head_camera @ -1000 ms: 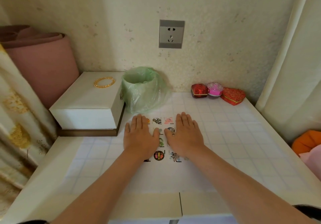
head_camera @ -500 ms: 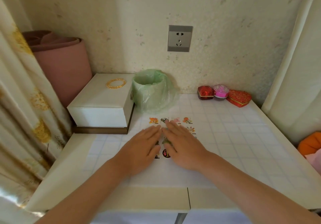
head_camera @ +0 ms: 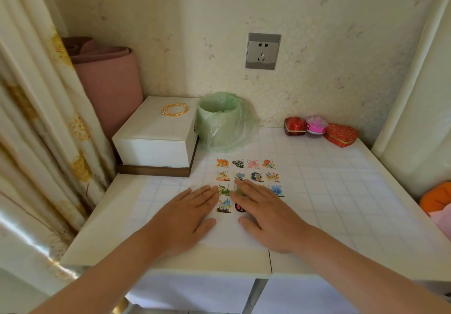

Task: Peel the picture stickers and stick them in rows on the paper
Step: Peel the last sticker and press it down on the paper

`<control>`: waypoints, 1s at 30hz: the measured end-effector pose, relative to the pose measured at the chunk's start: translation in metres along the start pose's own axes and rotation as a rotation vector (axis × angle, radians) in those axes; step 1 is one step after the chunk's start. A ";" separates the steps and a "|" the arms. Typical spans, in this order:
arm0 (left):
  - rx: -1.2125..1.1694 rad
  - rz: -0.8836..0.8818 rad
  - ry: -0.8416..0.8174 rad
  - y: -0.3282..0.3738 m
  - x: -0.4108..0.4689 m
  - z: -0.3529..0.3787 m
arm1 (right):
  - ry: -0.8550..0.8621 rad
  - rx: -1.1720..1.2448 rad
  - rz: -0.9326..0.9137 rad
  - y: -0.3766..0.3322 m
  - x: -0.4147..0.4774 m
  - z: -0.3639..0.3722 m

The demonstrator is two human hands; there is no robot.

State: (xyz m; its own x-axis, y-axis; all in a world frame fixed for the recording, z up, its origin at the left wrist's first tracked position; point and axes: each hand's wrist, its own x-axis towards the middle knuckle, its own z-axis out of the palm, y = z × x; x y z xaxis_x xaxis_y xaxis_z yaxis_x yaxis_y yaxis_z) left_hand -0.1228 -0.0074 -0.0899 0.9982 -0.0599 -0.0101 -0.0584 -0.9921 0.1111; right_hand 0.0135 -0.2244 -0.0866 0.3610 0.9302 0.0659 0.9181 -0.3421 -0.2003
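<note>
Both hands flat on the grid paper (head_camera: 329,191), picture stickers (head_camera: 246,165) in rows at the fingertips.
Left hand (head_camera: 185,218) and right hand (head_camera: 266,216) lay palm-down, fingers straight, gripping nothing; right fingers covered some stickers. Green-bagged bin (head_camera: 219,121) stood at 12 o'clock, white box (head_camera: 156,138) at 10, heart-shaped box (head_camera: 340,134) at 2.

We log the paper (head_camera: 329,191) flat on the surface (head_camera: 170,262), with the stickers (head_camera: 246,163) in rows on its rear left part. The left hand (head_camera: 185,218) rests on the paper, left of the stickers; the right hand (head_camera: 266,216) lies over their near rows. Behind, at left, is a box (head_camera: 156,133) with a bangle (head_camera: 175,109) on top and a bin (head_camera: 219,121) just right of it. Three small cases (head_camera: 319,129) stand at rear right.
</note>
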 end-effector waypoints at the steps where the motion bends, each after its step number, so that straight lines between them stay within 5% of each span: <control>1: -0.001 -0.002 0.011 0.000 0.001 0.000 | 0.049 -0.013 -0.047 0.000 -0.001 0.000; 12: 0.093 -0.073 -0.012 0.010 0.003 -0.002 | 0.295 -0.074 -0.248 0.002 -0.007 0.004; 21: 0.090 -0.085 -0.003 0.013 0.001 -0.007 | 0.290 -0.054 -0.197 -0.003 -0.008 0.003; 30: 0.062 -0.011 0.211 0.023 0.005 -0.012 | 0.254 -0.158 0.041 -0.005 -0.014 -0.003</control>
State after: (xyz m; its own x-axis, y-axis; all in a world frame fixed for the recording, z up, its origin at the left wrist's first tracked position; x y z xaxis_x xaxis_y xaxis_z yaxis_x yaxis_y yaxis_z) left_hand -0.1192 -0.0291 -0.0759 0.9797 -0.0314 0.1981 -0.0422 -0.9978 0.0505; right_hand 0.0046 -0.2357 -0.0840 0.4092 0.8590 0.3076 0.9089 -0.4134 -0.0545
